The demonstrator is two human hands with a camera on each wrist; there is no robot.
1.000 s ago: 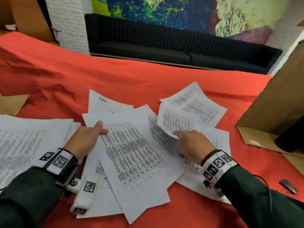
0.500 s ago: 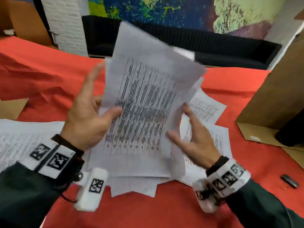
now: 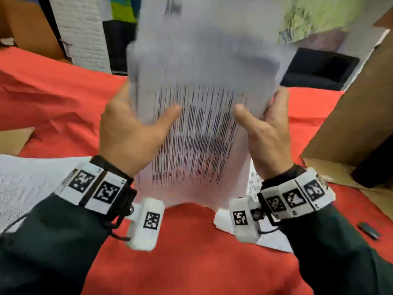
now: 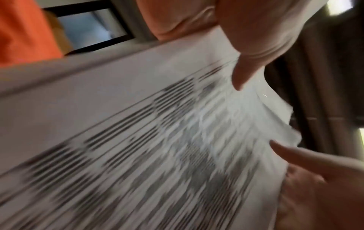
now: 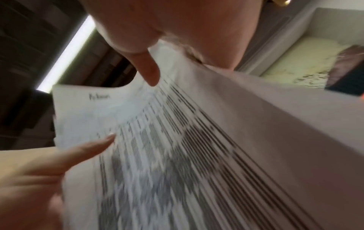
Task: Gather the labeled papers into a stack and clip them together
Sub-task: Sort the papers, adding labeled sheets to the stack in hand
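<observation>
A stack of printed papers (image 3: 204,99) stands upright in the air, blurred by motion, held between both hands. My left hand (image 3: 131,128) grips its left edge, thumb on the front and fingers behind. My right hand (image 3: 263,128) grips the right edge the same way. The wrist views show the stack (image 4: 157,140) (image 5: 197,155) close up, with each thumb pressed on the printed side, and a handwritten label near the top. A black clip (image 3: 369,230) lies on the red cloth at the right. One more sheet (image 3: 253,182) lies flat under my right wrist.
Another pile of printed papers (image 3: 23,188) lies at the left on the red tablecloth (image 3: 191,252). An open cardboard box (image 3: 357,116) stands at the right. A cardboard piece (image 3: 14,139) lies far left. A black sofa (image 3: 319,67) runs behind the table.
The sheets that lay spread on the cloth were gathered and lifted. Both hands now hold them upright as one stack, higher and squarer than half a second ago.
</observation>
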